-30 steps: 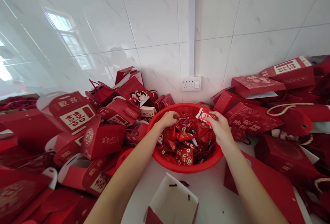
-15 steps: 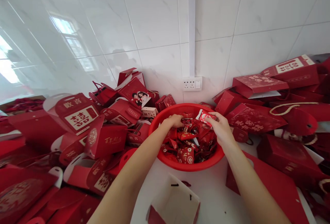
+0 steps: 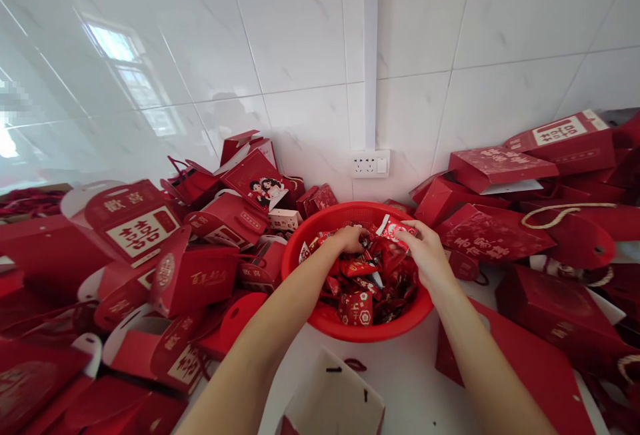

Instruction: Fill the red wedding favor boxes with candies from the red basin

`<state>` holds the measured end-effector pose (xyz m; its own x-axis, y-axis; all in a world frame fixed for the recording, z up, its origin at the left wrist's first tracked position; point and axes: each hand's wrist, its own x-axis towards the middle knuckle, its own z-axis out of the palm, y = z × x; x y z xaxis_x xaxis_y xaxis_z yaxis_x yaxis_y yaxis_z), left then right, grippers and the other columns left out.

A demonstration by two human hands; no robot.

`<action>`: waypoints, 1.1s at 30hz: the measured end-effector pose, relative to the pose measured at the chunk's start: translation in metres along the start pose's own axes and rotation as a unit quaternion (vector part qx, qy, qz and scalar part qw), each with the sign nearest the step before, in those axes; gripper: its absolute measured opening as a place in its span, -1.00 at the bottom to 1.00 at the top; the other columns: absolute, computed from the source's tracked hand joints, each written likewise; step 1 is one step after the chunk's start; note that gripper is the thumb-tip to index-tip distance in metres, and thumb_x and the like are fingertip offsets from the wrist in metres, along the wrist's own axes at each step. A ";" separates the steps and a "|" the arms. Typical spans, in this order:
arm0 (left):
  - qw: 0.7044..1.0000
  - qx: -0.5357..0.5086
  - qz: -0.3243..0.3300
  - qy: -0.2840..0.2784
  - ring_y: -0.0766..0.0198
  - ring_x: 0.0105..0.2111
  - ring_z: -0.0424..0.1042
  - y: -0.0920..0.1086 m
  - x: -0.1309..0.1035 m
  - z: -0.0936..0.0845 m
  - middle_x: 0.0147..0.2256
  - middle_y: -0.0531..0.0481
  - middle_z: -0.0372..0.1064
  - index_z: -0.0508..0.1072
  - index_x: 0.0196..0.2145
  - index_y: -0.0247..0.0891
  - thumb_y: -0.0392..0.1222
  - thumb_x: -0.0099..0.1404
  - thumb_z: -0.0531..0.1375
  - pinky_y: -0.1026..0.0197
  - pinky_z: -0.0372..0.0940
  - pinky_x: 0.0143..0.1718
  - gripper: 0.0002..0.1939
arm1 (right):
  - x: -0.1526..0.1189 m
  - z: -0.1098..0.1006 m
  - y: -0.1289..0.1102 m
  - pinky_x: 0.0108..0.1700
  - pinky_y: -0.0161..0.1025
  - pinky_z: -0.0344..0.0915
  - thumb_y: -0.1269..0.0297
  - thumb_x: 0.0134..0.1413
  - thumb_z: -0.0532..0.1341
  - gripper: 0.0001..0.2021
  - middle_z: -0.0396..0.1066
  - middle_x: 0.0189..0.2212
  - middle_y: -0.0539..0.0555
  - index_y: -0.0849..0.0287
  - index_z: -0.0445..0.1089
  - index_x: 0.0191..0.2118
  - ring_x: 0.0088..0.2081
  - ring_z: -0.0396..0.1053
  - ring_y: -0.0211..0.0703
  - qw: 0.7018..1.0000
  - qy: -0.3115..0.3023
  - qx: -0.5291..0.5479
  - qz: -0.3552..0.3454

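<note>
A red plastic basket (image 3: 357, 333) holds a heap of small red-wrapped candies (image 3: 357, 308). My left hand (image 3: 352, 239) reaches into its far side, fingers curled down among the wrappers; what they grip, if anything, is hidden. At the basket's right rim, my right hand (image 3: 424, 248) is closed on a red-and-white candy packet (image 3: 393, 229), pinched between thumb and fingers above the heap. Nearer to me stands an open cardboard box (image 3: 336, 398), pale inside with red outer sides and two dark slots.
Red gift boxes (image 3: 143, 231) are piled on the left. More red boxes (image 3: 503, 167) crowd the right, some with rope handles (image 3: 565, 211). A white tiled wall with a socket (image 3: 370, 164) rises behind. A red cord loop (image 3: 356, 364) lies on the white table (image 3: 415, 375).
My left hand has shifted slightly right and down among the candies. The right hand still holds the packet in nearly the same place. The view has moved a little.
</note>
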<state>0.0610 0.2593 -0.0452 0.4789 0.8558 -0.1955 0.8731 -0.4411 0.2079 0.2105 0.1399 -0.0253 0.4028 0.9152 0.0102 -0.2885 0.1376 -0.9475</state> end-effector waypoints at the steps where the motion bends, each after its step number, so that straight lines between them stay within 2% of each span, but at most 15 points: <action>1: 1.000 -0.010 0.002 0.009 0.03 0.11 0.46 0.000 0.000 0.001 0.10 -0.05 0.49 0.44 0.19 -0.05 -0.30 0.08 0.35 0.18 0.32 0.13 -0.31 | 0.000 0.000 0.000 -0.48 -0.29 0.37 0.32 -0.37 0.36 -0.77 0.49 -0.57 -0.09 0.12 0.43 -0.42 -0.60 0.39 -0.24 1.000 0.000 -0.001 0.001; 6: 0.996 -0.078 0.014 0.049 0.06 -0.09 0.53 -0.002 0.002 -0.001 -0.16 -0.03 0.60 0.63 -0.09 -0.17 -0.42 -0.02 0.33 0.23 0.38 -0.05 -0.52 | 0.000 -0.001 0.000 -0.46 -0.26 0.40 0.33 -0.33 0.36 -0.78 0.51 -0.54 -0.05 0.12 0.44 -0.40 -0.58 0.40 -0.21 1.000 0.001 -0.007 0.003; 9: 0.988 -0.136 0.026 0.073 0.13 -0.21 0.52 -0.004 0.001 -0.008 -0.33 0.01 0.57 0.65 -0.29 -0.26 -0.41 -0.03 0.32 0.26 0.39 -0.14 -0.71 | 0.000 -0.001 0.000 -0.48 -0.26 0.39 0.33 -0.33 0.36 -0.77 0.51 -0.54 -0.05 0.12 0.44 -0.39 -0.58 0.41 -0.20 1.000 0.000 -0.006 0.002; 15: 0.957 -0.281 0.038 0.061 0.31 -0.52 0.40 -0.012 -0.004 -0.020 -0.55 0.07 0.44 0.62 -0.37 -0.36 -0.31 0.06 0.24 0.30 0.36 -0.42 -0.83 | 0.000 0.001 -0.001 -0.47 -0.29 0.38 0.34 -0.35 0.35 -0.77 0.49 -0.56 -0.08 0.13 0.43 -0.40 -0.59 0.39 -0.24 1.000 0.001 0.000 0.002; 18: 0.939 -0.337 0.033 0.059 0.36 -0.56 0.38 -0.016 -0.003 -0.020 -0.52 0.03 0.47 0.62 -0.40 -0.37 -0.30 0.13 0.18 0.33 0.32 -0.47 -0.80 | 0.000 0.001 0.000 -0.46 -0.29 0.38 0.33 -0.36 0.36 -0.77 0.49 -0.56 -0.08 0.14 0.43 -0.41 -0.59 0.40 -0.24 1.000 -0.001 0.003 -0.001; 21: 0.924 -0.376 0.030 0.062 0.36 -0.54 0.41 -0.017 -0.003 -0.021 -0.41 -0.05 0.55 0.62 -0.40 -0.38 -0.27 0.21 0.13 0.32 0.35 -0.46 -0.75 | 0.000 0.000 0.002 -0.46 -0.28 0.38 0.31 -0.35 0.36 -0.76 0.51 -0.53 -0.06 0.13 0.43 -0.39 -0.57 0.41 -0.22 1.000 -0.006 0.001 -0.007; 24: 0.916 -0.394 0.034 0.061 0.33 -0.51 0.45 -0.017 -0.003 -0.022 -0.34 -0.09 0.58 0.63 -0.41 -0.37 -0.23 0.27 0.10 0.28 0.41 -0.38 -0.70 | 0.000 -0.002 0.003 -0.46 -0.27 0.38 0.30 -0.33 0.36 -0.75 0.52 -0.51 -0.05 0.13 0.43 -0.38 -0.57 0.42 -0.21 1.000 -0.012 -0.001 -0.008; 28: 0.918 -0.388 0.046 0.068 0.28 -0.37 0.52 -0.018 -0.004 -0.022 -0.31 -0.05 0.61 0.65 -0.36 -0.34 -0.29 0.20 0.23 0.27 0.44 -0.22 -0.83 | 0.000 -0.002 0.003 -0.46 -0.27 0.39 0.30 -0.34 0.36 -0.76 0.51 -0.52 -0.06 0.12 0.43 -0.39 -0.57 0.41 -0.22 1.000 -0.011 -0.001 -0.010; 30: 0.921 -0.378 0.051 0.075 0.27 -0.31 0.54 -0.019 -0.004 -0.021 -0.29 -0.04 0.62 0.66 -0.31 -0.33 -0.35 0.16 0.27 0.27 0.44 -0.14 -0.84 | 0.001 -0.001 0.002 -0.46 -0.27 0.40 0.30 -0.34 0.36 -0.77 0.49 -0.54 -0.07 0.11 0.43 -0.40 -0.57 0.41 -0.21 1.000 -0.012 -0.005 -0.011; 33: 0.927 -0.359 0.047 0.096 0.26 -0.28 0.56 -0.021 -0.002 -0.020 -0.25 -0.07 0.62 0.61 -0.05 -0.35 -0.42 0.17 0.26 0.25 0.44 -0.12 -0.64 | 0.001 -0.001 0.002 -0.46 -0.26 0.41 0.30 -0.33 0.36 -0.78 0.49 -0.54 -0.07 0.10 0.42 -0.41 -0.56 0.42 -0.20 1.000 -0.012 -0.008 -0.013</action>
<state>0.0405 0.2723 -0.0304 0.4648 0.8853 0.0166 0.5081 -0.2821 0.8138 0.2111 0.1404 -0.0274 0.3897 0.9200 0.0425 -0.2644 0.1560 -0.9517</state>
